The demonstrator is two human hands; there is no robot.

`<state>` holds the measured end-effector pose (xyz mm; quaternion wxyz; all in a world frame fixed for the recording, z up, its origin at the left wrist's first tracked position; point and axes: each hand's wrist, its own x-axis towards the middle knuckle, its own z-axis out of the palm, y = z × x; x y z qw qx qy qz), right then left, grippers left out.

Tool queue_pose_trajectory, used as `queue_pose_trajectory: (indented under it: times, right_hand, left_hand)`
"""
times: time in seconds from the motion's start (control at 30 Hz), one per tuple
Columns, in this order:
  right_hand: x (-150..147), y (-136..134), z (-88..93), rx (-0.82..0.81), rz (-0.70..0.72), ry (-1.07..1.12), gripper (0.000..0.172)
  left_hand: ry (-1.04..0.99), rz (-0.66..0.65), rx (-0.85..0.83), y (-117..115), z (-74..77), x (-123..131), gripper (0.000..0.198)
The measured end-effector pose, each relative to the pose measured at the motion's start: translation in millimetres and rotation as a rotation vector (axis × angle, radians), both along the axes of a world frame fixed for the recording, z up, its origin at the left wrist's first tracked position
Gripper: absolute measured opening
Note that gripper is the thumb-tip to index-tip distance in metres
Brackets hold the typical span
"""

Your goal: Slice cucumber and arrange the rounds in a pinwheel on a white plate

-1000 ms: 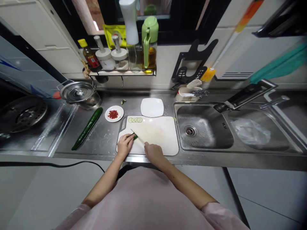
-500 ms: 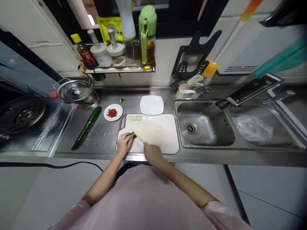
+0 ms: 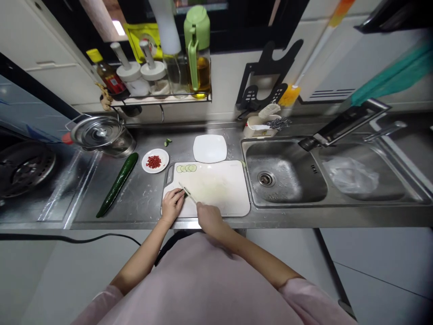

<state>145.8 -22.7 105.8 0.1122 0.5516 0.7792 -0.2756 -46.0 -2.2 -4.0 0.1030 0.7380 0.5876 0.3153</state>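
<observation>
My right hand is closed round the handle of a kitchen knife, whose thin blade points up and to the left over the white cutting board. The fingers of my left hand are bent over a small dark green piece of cucumber at the board's left side. That piece is mostly hidden by the fingers and the blade, which stands right beside the fingertips. Several overlapping pale cucumber slices lie in a row near the board's far left corner.
A whole cucumber lies left of the board, near a plate of red bits. A white square plate stands behind the board, with green scraps nearby. The sink is to the right, a lidded steel pot at left.
The knife has moved left against the piece under my left fingers, and its blade has turned more edge-on. The whole view has shifted slightly. Both hands keep their hold.
</observation>
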Motion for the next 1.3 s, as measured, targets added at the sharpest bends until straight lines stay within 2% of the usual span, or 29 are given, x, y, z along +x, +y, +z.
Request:
queue_pose_trajectory:
  times: [0.23,1.3]
  right_hand:
    - [-5,5,-3.5,0.039,-0.012,0.042,0.026]
    - [-12,15,-3.1,-0.024,-0.023,0.046,0.028]
  left_hand:
    - [0.007,-0.023,0.013,1,-0.4,-1,0.023]
    - [-0.006,-0.05,0.008,1,1.3,-2,0.023]
